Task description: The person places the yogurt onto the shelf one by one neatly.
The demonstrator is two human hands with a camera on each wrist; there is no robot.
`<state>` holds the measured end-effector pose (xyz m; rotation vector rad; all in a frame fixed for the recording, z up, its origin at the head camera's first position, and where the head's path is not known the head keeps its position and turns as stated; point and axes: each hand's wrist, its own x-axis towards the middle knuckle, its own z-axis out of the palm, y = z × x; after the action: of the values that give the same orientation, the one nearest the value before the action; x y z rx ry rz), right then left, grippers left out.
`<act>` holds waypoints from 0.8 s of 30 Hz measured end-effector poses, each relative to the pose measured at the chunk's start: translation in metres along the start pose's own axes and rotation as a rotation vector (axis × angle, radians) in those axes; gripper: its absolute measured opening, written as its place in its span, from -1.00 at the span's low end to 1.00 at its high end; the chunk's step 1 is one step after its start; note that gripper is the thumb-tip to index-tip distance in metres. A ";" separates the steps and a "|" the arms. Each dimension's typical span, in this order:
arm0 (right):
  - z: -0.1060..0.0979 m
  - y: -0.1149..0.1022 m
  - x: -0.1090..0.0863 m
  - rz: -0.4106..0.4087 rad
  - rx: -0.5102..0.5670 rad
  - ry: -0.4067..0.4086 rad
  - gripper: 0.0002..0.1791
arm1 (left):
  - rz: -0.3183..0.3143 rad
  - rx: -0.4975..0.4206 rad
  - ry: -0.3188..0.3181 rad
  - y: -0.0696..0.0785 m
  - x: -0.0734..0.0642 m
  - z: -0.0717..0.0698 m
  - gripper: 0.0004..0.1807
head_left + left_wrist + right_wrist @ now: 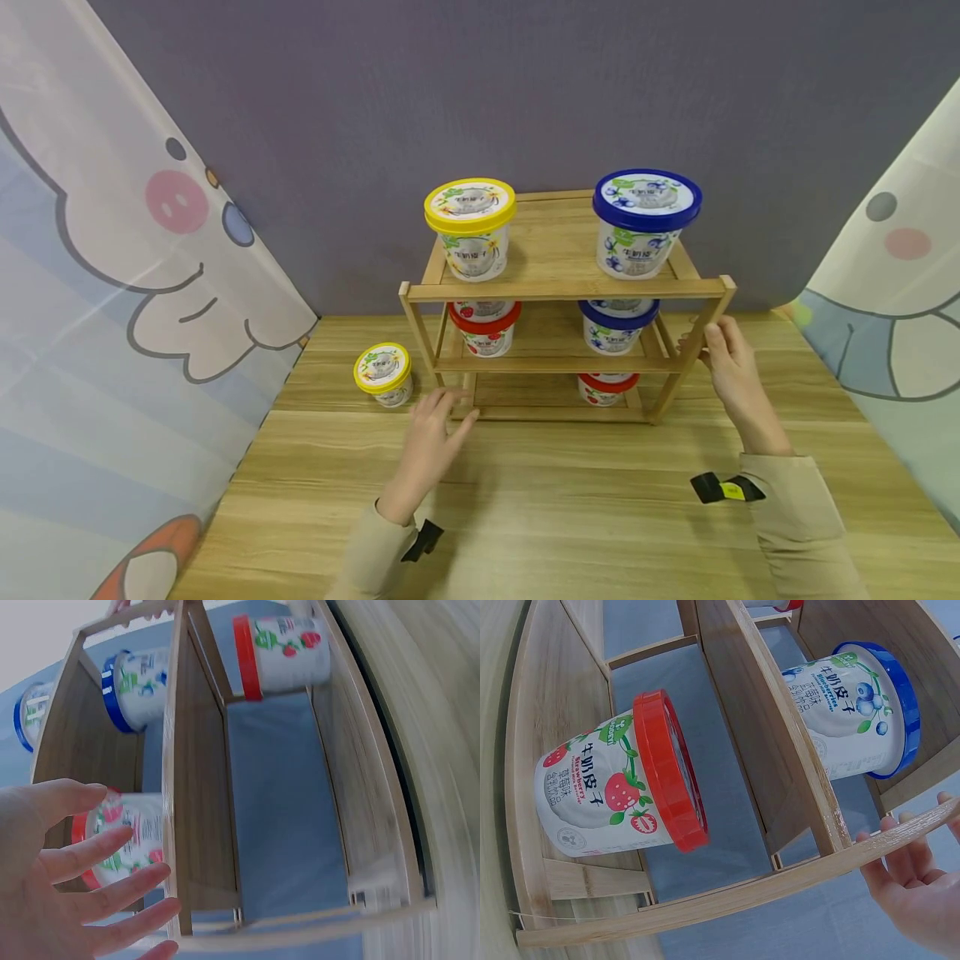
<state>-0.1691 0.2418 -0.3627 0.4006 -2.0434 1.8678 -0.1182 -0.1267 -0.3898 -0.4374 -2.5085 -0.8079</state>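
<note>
A three-tier wooden shelf rack (555, 250) stands between the two hands. My right hand (731, 367) grips its right side post, fingers wrapped behind the wood in the right wrist view. Fingers spread, my left hand (432, 442) hovers by the lower left corner; contact there cannot be told. On the top tier sit a yellow-lidded tub (470, 233) and a blue-lidded tub (645, 225). The middle tier has red-lidded tubs (486, 340) at left and blue-lidded tubs (613, 335) at right. Strawberry tubs with red lids (615, 780) occupy the bottom tier's right side.
Left of the rack, a small yellow-lidded tub (383, 375) stands on the wood-grain table (570, 517). A grey-purple backdrop (480, 92) rises behind, and cartoon-printed curtains (82, 333) hang at both sides.
</note>
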 end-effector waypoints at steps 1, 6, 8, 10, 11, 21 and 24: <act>0.000 0.000 0.000 0.001 -0.001 -0.001 -0.81 | -0.003 0.004 0.010 -0.003 0.000 -0.001 -0.72; 0.000 0.000 0.000 0.005 -0.005 -0.009 -0.80 | 0.006 0.030 0.065 -0.019 -0.001 -0.007 -0.73; 0.000 0.000 0.000 0.005 -0.004 -0.010 -0.80 | 0.004 0.029 0.083 -0.026 -0.001 -0.008 -0.73; 0.000 -0.001 0.000 0.005 -0.007 -0.010 -0.80 | 0.000 0.021 0.099 -0.032 0.000 -0.009 -0.74; 0.000 -0.001 0.000 0.005 -0.008 -0.010 -0.80 | -0.005 0.017 0.102 -0.035 0.000 -0.008 -0.74; 0.000 -0.002 -0.001 0.015 -0.021 -0.007 -0.81 | -0.053 -0.050 0.143 -0.068 0.003 -0.008 -0.81; 0.000 -0.002 0.000 0.014 -0.025 -0.005 -0.81 | -0.101 -0.102 0.136 -0.079 0.005 -0.007 -0.82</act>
<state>-0.1678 0.2414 -0.3609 0.3863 -2.0763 1.8488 -0.1540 -0.1920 -0.4185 -0.2808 -2.3870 -0.9739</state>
